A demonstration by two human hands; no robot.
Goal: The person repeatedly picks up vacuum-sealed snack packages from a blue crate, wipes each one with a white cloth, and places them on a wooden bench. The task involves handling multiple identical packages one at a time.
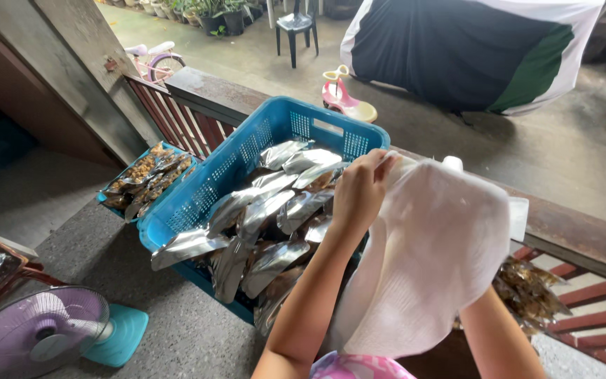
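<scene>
A large white sack (429, 260), woven and slightly translucent, is held up at its top edge over the right side of a blue plastic crate (247, 151). The cloth hangs in soft folds and widens downward, covering the crate's right corner. The sack's rim is pinched by the left hand (360, 191), whose fingers are curled closed around the bunched fabric. The right hand is hidden behind the sack, so its grip cannot be told; only the right forearm (499, 337) is seen rising beneath the cloth.

The crate, with perforated walls, is filled with shiny silver foil packets (268, 217) lying in overlapping rows, some spilling over its near rim. Just beside the crate on its far left, a smaller blue tray (110, 200) is loaded with clear packets showing brown contents. More brown-filled packets (527, 291) are seen to the right, partly behind the sack.

Both containers rest on a grey concrete ledge (106, 253) along a dark red railing (191, 119). A purple and teal electric fan (50, 333) lies at lower left. Beyond the railing, a pink toy ride-on (345, 98), a black chair (297, 27) and a covered vehicle (471, 52) stand in the yard.
</scene>
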